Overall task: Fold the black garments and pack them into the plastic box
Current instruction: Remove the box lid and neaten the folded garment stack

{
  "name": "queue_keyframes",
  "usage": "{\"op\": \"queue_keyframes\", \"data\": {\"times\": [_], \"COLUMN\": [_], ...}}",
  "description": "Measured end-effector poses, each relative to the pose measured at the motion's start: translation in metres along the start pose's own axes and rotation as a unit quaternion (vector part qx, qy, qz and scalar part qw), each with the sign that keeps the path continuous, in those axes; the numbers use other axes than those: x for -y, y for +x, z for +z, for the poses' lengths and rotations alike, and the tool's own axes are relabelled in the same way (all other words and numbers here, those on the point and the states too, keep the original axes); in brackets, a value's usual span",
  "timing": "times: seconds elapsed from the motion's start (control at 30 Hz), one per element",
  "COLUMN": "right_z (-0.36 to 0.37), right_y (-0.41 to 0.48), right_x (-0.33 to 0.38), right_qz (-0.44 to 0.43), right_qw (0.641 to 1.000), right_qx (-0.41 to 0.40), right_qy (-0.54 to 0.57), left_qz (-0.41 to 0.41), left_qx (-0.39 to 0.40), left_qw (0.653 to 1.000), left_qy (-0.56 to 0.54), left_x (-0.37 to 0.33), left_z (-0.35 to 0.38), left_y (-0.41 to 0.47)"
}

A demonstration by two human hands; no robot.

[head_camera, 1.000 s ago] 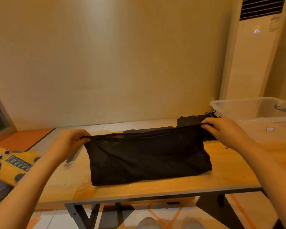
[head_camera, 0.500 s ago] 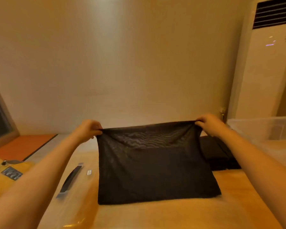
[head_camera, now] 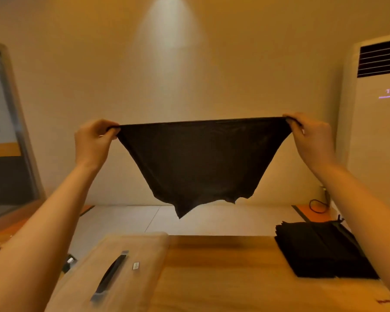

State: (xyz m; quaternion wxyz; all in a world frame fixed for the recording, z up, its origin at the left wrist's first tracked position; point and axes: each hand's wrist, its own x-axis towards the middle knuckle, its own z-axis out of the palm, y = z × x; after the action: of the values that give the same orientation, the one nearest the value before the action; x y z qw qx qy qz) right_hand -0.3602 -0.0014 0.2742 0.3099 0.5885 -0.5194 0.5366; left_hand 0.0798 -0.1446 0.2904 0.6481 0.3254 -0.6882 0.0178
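Holding thin black mesh garment point(head_camera: 198, 163) taut by top corners, well above wooden table point(head_camera: 212, 278), fingers of left hand point(head_camera: 92, 140) and right hand point(head_camera: 311, 138) pinching hem, likely to flatten it before folding; folded black stack point(head_camera: 320, 251) on table's right end; plastic box unseen.

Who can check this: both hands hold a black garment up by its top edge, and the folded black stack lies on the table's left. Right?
Wrong side. The head view shows the folded black stack on the right of the table. The left hand and right hand do hold the black garment up by its top edge.
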Motion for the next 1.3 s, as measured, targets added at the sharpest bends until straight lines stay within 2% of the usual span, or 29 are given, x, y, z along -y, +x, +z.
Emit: {"op": "queue_keyframes", "data": {"times": [0.27,0.43,0.57,0.67,0.77,0.87,1.0,1.13,1.3], "right_z": [-0.020,-0.048,-0.075,-0.093,-0.108,-0.120,-0.138,-0.162,-0.190], "right_y": [-0.126,-0.190,-0.224,-0.250,-0.277,-0.293,-0.296,-0.299,-0.313], "right_x": [0.021,0.040,0.057,0.065,0.070,0.076,0.084,0.094,0.102], "right_qz": [0.038,0.075,0.139,0.219,0.254,0.264,0.255,0.242,0.257], "right_qw": [0.991,0.978,0.963,0.937,0.915,0.899,0.901,0.913,0.908], "right_qx": [0.129,0.192,0.208,0.213,0.219,0.247,0.257,0.243,0.229], "right_qy": [0.023,0.044,0.097,0.169,0.225,0.247,0.238,0.223,0.240], "left_qz": [-0.050,-0.044,-0.080,-0.103,-0.131,-0.148,-0.152,-0.161,-0.184], "left_qx": [0.087,0.101,0.149,0.229,0.291,0.301,0.302,0.296,0.308], "left_qw": [0.995,0.993,0.985,0.968,0.947,0.942,0.941,0.941,0.932], "left_qy": [0.023,0.042,0.025,-0.003,-0.027,-0.031,-0.032,-0.032,-0.053], "left_x": [-0.003,-0.010,-0.019,-0.027,-0.034,-0.040,-0.053,-0.069,-0.085], "left_z": [-0.041,-0.074,-0.099,-0.111,-0.121,-0.129,-0.141,-0.159,-0.175], "left_y": [-0.151,-0.220,-0.254,-0.284,-0.312,-0.327,-0.332,-0.335,-0.343]}}
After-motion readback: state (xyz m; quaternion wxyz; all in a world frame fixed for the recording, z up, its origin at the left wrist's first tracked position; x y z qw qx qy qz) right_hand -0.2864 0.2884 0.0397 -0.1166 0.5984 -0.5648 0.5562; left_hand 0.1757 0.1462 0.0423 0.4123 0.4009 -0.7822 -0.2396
